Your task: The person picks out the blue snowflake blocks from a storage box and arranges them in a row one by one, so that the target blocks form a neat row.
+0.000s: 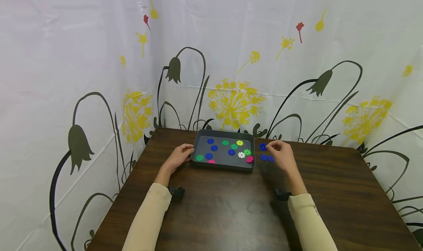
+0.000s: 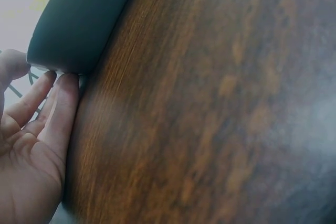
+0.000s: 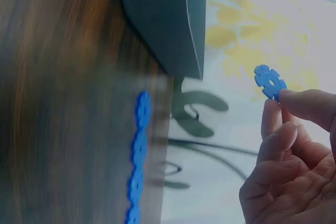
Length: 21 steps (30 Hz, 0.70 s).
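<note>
My right hand point(image 1: 281, 153) is raised past the tray's right end. Its thumb and fingertips pinch a blue flower-shaped disc point(image 3: 270, 82) with a notched rim and a small centre hole. Below, further blue discs point(image 3: 138, 148) lie in a row on the table, partly covered by this hand in the head view. A dark grey tray point(image 1: 224, 167) carries loose discs in blue, green, pink, yellow and white, among them a white disc point(image 1: 241, 155). My left hand point(image 1: 178, 157) holds the tray's left end, thumb at the rim and fingers against the outer wall.
The brown wooden table point(image 1: 228, 210) reaches back to a white curtain point(image 1: 211, 19) printed with flowers. Dark bands with cameras sit at both wrists, the left one point(image 1: 176, 193) low over the table.
</note>
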Motion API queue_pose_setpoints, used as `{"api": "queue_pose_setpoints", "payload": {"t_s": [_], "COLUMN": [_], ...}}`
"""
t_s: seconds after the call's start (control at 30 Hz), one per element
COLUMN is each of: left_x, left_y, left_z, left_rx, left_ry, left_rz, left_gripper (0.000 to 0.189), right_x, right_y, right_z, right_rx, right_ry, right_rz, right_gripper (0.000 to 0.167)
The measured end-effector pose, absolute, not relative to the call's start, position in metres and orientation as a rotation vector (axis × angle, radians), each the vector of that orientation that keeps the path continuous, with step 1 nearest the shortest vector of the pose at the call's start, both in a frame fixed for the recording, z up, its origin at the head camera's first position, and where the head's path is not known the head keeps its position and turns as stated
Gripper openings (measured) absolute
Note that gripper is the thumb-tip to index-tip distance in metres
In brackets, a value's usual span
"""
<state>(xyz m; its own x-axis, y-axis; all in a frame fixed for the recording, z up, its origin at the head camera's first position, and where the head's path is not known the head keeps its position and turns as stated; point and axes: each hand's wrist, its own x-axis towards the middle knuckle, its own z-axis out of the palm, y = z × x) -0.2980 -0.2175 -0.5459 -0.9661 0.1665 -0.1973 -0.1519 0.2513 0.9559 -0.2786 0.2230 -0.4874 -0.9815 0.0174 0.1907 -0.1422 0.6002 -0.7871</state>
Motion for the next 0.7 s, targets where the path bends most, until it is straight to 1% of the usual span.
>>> {"api": "queue_pose_setpoints", "payload": {"t_s": [0.5, 0.7], "left_x": [-0.301, -0.302], "left_y": [-0.219, -0.219], "left_z": [-0.551, -0.552], "left_rx": [0.021, 0.021], "left_ry": [2.274, 2.279], "left_rz": [1.770, 1.766], "left_gripper": [0.051, 0.050], "right_x": [-0.273, -0.272], "right_y": [0.291, 0.315], "right_z": [-0.499, -0.512], "right_rx": [-0.184, -0.355], "right_ry": [-2.681, -2.682], "right_rz": [1.382, 1.464], "right_gripper": [0.032, 0.041]}}
